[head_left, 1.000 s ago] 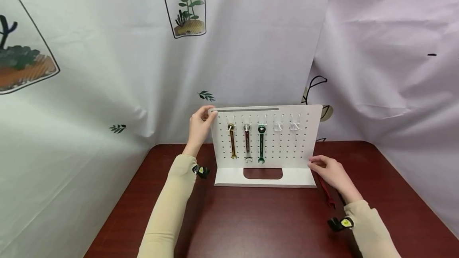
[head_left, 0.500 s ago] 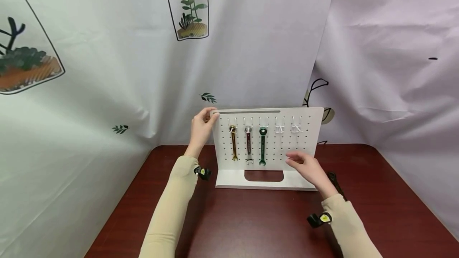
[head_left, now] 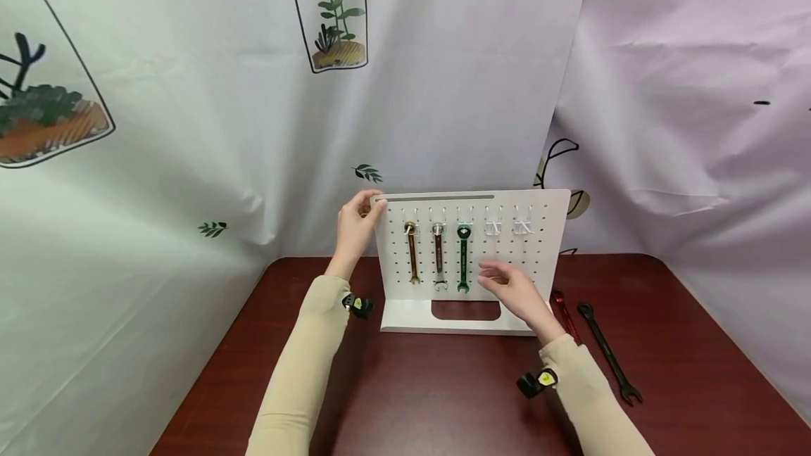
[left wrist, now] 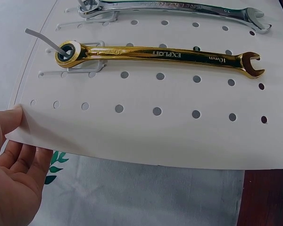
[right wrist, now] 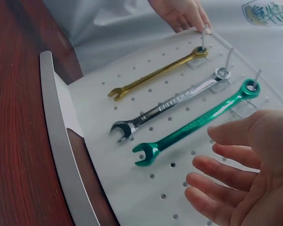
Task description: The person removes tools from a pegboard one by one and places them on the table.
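Note:
A white pegboard (head_left: 540,259) stands upright on the table, its top left corner pinched between thumb and fingers of my left hand (head_left: 356,231). From its wire hooks hang a gold wrench (left wrist: 167,55), a silver wrench (right wrist: 172,104) and a green wrench (right wrist: 198,123). My right hand (head_left: 516,295) is in front of the board, just right of the green wrench. Its fingers are relaxed and apart in the right wrist view, with nothing between them. They look close to the green wrench but not around it.
Two clear hooks, one (head_left: 493,226) beside the other (head_left: 523,226), carry nothing. A red wrench (head_left: 567,317), partly hidden by the right arm, and a dark wrench (head_left: 607,350) lie on the brown table (head_left: 443,393). Behind hangs a patterned white cloth (head_left: 456,90).
My right hand has moved left from the board's lower right edge to near the green wrench. The dark wrench on the table has come into full view. My left hand keeps its hold.

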Demonstrator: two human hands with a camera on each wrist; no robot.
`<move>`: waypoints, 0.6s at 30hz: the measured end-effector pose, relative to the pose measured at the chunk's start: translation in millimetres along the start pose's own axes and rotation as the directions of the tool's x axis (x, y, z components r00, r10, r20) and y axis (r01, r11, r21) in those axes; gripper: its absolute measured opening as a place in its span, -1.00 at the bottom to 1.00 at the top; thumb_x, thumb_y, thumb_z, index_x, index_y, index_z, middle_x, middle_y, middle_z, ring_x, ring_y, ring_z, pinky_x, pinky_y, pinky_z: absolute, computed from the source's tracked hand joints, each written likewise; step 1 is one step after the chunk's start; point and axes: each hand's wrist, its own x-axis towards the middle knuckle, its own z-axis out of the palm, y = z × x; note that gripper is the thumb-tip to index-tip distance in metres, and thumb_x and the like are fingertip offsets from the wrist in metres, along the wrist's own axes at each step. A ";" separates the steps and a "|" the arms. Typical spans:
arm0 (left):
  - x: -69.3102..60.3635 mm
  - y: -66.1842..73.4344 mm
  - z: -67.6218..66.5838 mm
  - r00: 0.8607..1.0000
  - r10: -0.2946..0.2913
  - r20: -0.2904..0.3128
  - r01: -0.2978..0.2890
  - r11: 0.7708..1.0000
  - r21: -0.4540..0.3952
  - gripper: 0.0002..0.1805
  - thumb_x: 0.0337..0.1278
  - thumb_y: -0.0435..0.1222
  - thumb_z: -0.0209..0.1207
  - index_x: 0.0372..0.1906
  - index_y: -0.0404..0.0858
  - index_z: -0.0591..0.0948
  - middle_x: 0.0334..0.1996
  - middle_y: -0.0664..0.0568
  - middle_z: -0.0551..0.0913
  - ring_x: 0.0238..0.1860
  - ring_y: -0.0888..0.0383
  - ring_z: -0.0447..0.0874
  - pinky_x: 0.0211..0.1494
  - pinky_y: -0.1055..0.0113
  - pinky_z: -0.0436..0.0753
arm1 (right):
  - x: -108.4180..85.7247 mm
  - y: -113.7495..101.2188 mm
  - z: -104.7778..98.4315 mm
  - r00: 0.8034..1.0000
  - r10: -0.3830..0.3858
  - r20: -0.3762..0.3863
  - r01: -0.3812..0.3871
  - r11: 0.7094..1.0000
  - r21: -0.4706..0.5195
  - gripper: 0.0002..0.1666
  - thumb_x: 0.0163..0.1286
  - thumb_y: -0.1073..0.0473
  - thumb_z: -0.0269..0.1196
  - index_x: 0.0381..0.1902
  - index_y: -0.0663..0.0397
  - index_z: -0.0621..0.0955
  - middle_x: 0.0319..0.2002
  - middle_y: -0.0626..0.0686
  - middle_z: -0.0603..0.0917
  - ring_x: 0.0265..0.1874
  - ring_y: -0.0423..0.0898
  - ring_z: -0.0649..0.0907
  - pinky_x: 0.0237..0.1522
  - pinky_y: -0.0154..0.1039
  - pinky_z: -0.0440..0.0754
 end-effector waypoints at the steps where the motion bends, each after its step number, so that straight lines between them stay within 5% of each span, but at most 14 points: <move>1: 0.3 0.5 -0.2 1.000 0.000 0.001 0.000 1.000 0.000 -0.68 0.38 -0.13 0.26 0.08 -0.23 0.68 -0.32 -0.10 0.68 -0.30 0.06 0.58 -0.23 0.18 0.53 | 1.0 -1.0 2.1 1.000 0.000 -0.003 0.000 1.000 0.014 -0.49 0.51 0.09 0.24 0.33 0.16 0.53 0.09 0.20 0.67 0.10 0.16 0.64 0.08 0.10 0.57; 18: 3.1 0.4 0.8 1.000 -0.019 -0.009 0.019 1.000 0.000 -0.70 0.37 -0.17 0.27 0.06 -0.24 0.69 -0.26 -0.11 0.71 -0.28 0.07 0.59 -0.22 0.25 0.54 | 10.9 -1.7 29.5 0.998 -0.006 -0.058 0.016 0.982 0.190 -0.45 0.48 0.07 0.28 0.34 0.13 0.52 0.21 0.23 0.62 0.21 0.19 0.58 0.21 0.11 0.50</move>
